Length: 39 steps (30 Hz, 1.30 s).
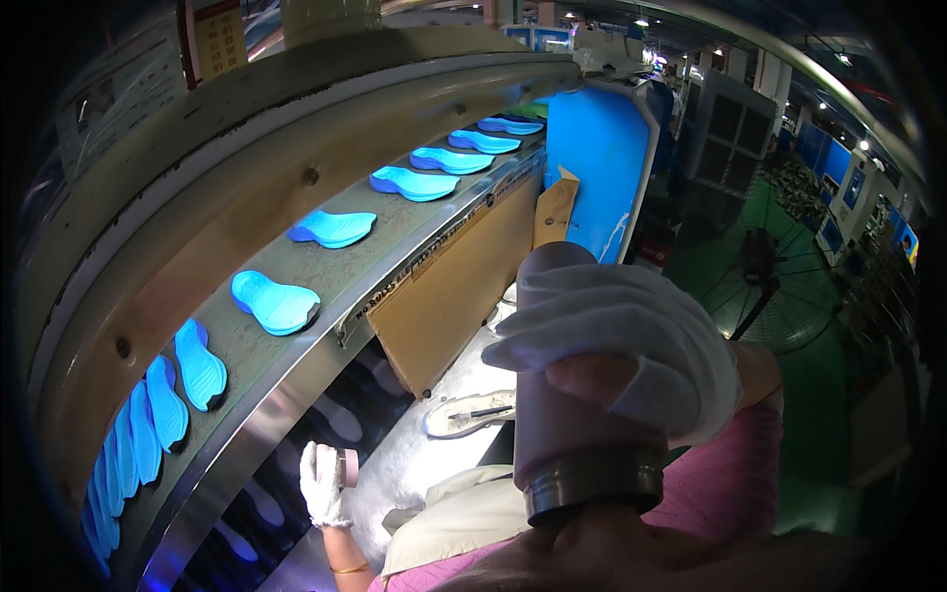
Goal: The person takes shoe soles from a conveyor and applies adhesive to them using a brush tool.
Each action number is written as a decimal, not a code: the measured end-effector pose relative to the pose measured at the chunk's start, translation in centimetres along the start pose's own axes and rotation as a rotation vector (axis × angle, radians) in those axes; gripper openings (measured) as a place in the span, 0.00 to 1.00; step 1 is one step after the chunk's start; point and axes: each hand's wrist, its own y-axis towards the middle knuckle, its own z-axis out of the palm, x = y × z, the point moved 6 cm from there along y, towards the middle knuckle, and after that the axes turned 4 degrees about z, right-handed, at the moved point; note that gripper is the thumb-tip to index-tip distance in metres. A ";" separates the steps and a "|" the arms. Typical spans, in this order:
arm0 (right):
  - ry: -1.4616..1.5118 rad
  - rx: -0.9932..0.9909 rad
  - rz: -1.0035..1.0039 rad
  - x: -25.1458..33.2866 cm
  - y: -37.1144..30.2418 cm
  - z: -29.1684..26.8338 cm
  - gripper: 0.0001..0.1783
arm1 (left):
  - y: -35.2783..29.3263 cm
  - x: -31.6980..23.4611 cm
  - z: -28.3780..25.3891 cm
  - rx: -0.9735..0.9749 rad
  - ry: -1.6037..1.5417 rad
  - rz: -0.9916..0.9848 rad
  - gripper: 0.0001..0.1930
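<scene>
My right hand (656, 340), in a white glove with a bare thumb, wraps round a pink insulated bottle (567, 429). The bottle is tipped up close to the camera, its steel neck at the lower end. Lower left, my left hand (321, 488), also in a white glove, holds a small pink bottle cap (350, 468) beside the conveyor's edge. A pale shoe sole (459, 414) lies on the lit worktop between my hands, with a thin dark stick-like tool across it.
Several blue-lit shoe soles (278, 304) lie on a curved conveyor (296, 370) at the left, under a beige hood (212, 212). Cardboard (444, 296) stands along its metal edge. A blue panel (597, 163) rises at the far end. A large fan (764, 286) stands at the right.
</scene>
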 end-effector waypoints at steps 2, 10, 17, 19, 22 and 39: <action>0.031 0.043 0.066 0.3 0.4 0.0 0.17 | 0.1 0.0 0.0 0.004 0.024 0.003 0.28; 0.053 0.057 0.078 0.3 0.6 0.1 0.13 | -0.5 -1.2 0.4 0.003 0.013 0.049 0.28; 0.079 0.103 0.051 0.5 1.0 -0.1 0.15 | 0.0 -0.8 0.1 0.036 0.001 0.048 0.26; 0.059 0.087 0.096 0.8 1.0 0.0 0.16 | 0.0 -0.8 0.2 0.060 -0.018 0.044 0.26; 0.021 0.005 0.135 1.0 1.1 0.0 0.16 | -0.4 -1.8 0.8 0.109 -0.086 0.086 0.26; 0.039 0.113 0.010 1.0 1.1 -1.1 0.18 | -2.5 -8.5 2.7 0.143 -0.247 0.257 0.35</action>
